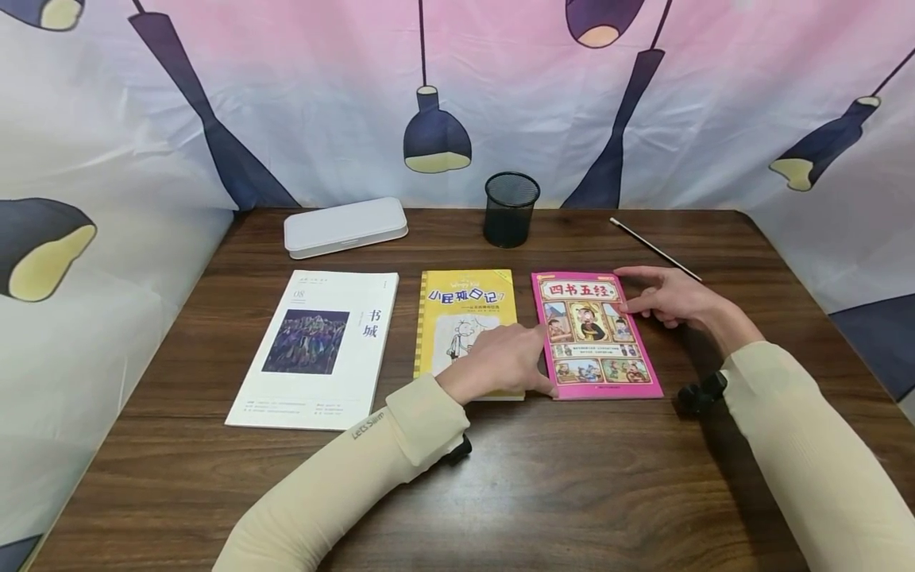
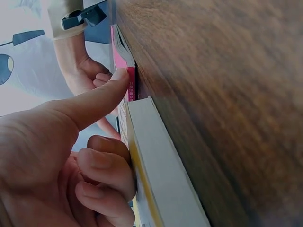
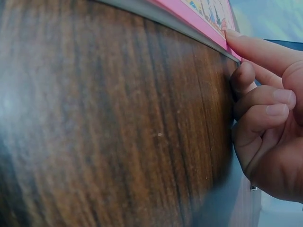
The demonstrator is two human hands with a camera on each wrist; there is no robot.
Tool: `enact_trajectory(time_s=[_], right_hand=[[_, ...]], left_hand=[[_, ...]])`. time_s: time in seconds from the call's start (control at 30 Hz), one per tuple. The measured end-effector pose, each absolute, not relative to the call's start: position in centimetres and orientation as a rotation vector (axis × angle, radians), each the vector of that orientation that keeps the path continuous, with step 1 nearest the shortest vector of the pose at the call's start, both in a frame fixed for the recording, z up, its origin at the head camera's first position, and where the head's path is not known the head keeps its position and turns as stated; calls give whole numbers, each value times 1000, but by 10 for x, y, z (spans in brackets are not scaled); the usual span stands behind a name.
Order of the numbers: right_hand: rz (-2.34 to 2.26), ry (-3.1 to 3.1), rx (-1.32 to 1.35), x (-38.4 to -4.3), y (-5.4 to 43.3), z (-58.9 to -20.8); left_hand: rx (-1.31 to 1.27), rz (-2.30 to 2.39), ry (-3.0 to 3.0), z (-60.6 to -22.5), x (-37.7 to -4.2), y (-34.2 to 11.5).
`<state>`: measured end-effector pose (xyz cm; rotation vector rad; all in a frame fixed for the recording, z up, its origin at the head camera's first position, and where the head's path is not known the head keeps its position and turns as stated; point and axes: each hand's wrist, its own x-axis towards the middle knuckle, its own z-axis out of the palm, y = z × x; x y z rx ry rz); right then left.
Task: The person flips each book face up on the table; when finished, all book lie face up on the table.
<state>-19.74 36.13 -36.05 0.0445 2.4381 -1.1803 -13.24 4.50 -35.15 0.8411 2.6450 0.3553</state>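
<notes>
A pink-bordered picture book (image 1: 596,342) lies flat on the wooden table. My left hand (image 1: 500,359) reaches across a yellow book (image 1: 468,298), and its thumb (image 2: 106,97) touches the pink book's spine near the lower left corner. The other left fingers are bent over the yellow book's cover. At the pink book's upper right is my right hand (image 1: 679,298). Its thumb (image 3: 265,49) touches the cover at the right edge, while the index finger (image 1: 636,272) extends along the top right corner. The remaining right fingers curl beside the book, holding nothing.
A white book (image 1: 307,349) lies at the left. Along the back stand a white case (image 1: 346,229) and a black mesh pen holder (image 1: 511,210). A thin stick (image 1: 654,248) lies behind the right hand. Patterned cloth (image 1: 343,95) hangs around the table (image 1: 543,492).
</notes>
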Motion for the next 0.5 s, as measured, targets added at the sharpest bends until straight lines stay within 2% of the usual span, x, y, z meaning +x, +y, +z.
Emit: enact_trajectory(time_s=[0.5], right_hand=[[-1228, 2404, 50, -196, 365, -361]], left_hand=[[841, 344, 2659, -354, -135, 48]])
